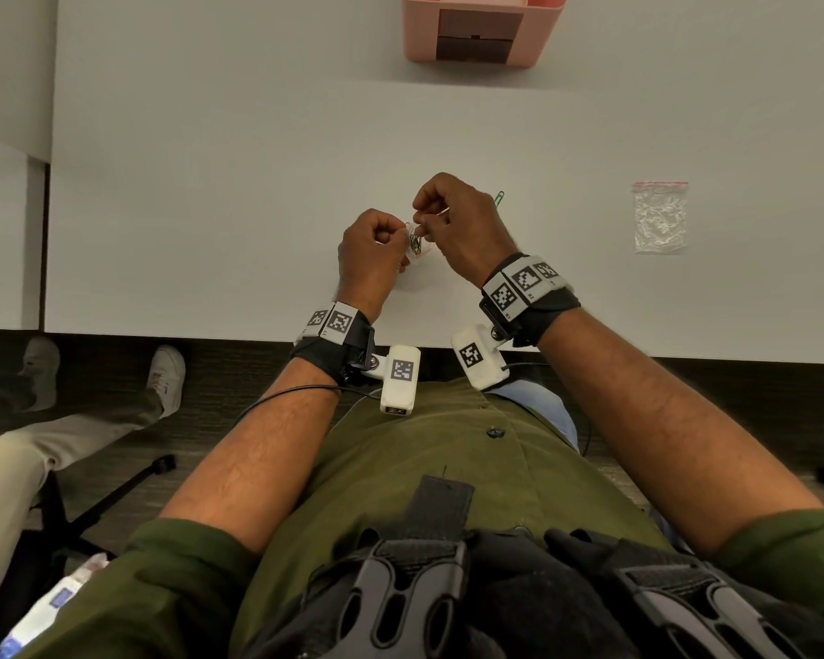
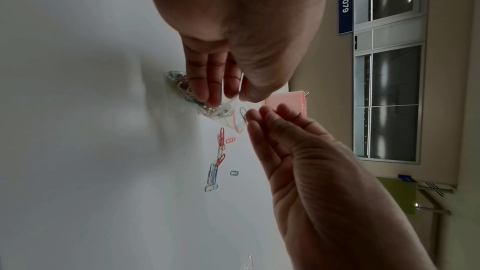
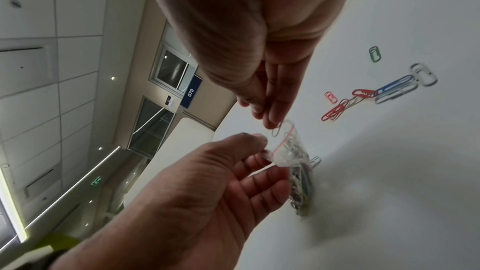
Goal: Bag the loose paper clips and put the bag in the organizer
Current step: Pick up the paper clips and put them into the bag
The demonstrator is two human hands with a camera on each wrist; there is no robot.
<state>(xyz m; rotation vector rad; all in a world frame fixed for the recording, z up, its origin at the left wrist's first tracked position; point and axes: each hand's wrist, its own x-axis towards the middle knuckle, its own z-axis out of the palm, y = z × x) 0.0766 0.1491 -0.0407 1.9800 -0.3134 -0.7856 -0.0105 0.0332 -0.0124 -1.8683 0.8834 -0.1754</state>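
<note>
Paper clips (image 2: 217, 163) lie loose on the white table (image 1: 210, 206), a small scatter at the centre of the left wrist view — red, blue, clear and green ones. More sit inside a small clear bag (image 3: 291, 155) with a red strip at its mouth, held just above the table at the middle of the head view. The left hand (image 1: 369, 252) pinches the bag's rim between thumb and fingers, keeping the mouth open; the right hand (image 1: 457, 221) pinches a single clip (image 3: 276, 130) at that mouth. Such a bag is likely light, floppy and slippery — best held by the stiffer strip at the rim, since the clips' weight sags below. Clips are thin and hard, best pinched by their edges. A pink organizer (image 1: 481, 35) stands at the top of the head view, well apart. A second clear bag (image 1: 660, 218) lies flat at the right. Behind are windows and a blue sign reading 079.
</note>
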